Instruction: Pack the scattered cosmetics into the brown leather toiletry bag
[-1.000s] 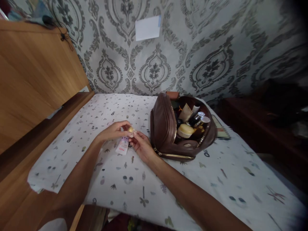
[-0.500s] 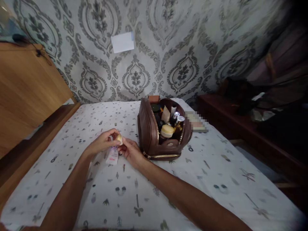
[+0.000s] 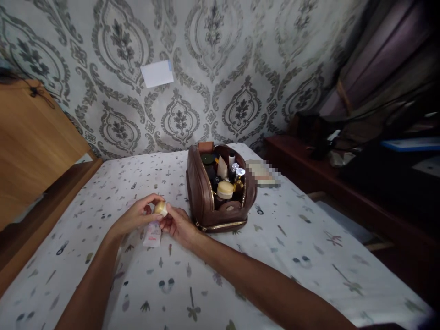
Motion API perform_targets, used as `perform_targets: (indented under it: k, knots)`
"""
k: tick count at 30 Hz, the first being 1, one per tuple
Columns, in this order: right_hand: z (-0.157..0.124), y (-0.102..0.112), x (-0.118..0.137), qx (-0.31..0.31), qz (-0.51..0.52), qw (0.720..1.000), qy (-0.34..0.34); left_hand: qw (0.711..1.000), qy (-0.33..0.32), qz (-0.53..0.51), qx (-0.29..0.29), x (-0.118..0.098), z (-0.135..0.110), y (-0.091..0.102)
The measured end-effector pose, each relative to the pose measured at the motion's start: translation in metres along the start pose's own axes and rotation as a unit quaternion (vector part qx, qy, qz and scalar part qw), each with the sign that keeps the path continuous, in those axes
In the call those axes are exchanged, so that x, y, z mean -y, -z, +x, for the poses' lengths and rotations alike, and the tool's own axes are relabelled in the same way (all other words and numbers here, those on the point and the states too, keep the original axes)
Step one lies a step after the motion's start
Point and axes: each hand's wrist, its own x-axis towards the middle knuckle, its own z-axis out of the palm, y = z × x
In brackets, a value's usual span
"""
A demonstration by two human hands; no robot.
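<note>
Between my two hands is a small jar point(image 3: 160, 209) with a gold lid and a pale body. My left hand point(image 3: 139, 214) grips its lid side with thumb and fingers, and my right hand point(image 3: 179, 225) pinches its pale end. Below them on the sheet lies a white and pink tube point(image 3: 151, 236), its upper part hidden by the hands. Just right of my right hand stands a brown toiletry bag point(image 3: 199, 188), unzipped at the top. In its opening I see a jar with a yellow lid point(image 3: 225, 189), silver-capped bottles point(image 3: 239, 173) and a beige tube point(image 3: 222, 167).
A patterned white sheet point(image 3: 206, 279) covers the bed. Behind the bag lies a flat, blurred-out item point(image 3: 264, 175). Wooden furniture point(image 3: 37, 151) borders the left side, and a dark red ledge point(image 3: 292, 158) with assorted things runs along the right. Patterned wallpaper point(image 3: 192, 78) rises behind.
The view has turned somewhat to the right, so the bag and hands appear further left. Both hands keep hold of the jar, whose gold lid now shows more fully.
</note>
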Motion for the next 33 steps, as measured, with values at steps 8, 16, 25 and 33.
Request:
perform_targets:
  k: [8, 16, 25, 33]
  knots:
    - [-0.019, -0.016, 0.015, -0.021, -0.101, 0.993, -0.062, 0.996, 0.002, -0.086, -0.014, 0.005, -0.003, 0.005]
    - [-0.086, -0.050, 0.145, 0.153, -0.425, 0.875, 0.172, 0.990, 0.010, -0.136, -0.044, 0.010, -0.003, 0.005]
    - [-0.056, -0.037, 0.252, -0.075, -0.905, 0.333, 0.255, 0.994, 0.022, -0.110, -0.010, 0.016, 0.007, -0.002]
    - [-0.030, -0.030, 0.247, 0.051, -0.971, 0.202, 0.121, 0.995, 0.045, -0.093, -0.014, 0.011, 0.005, -0.002]
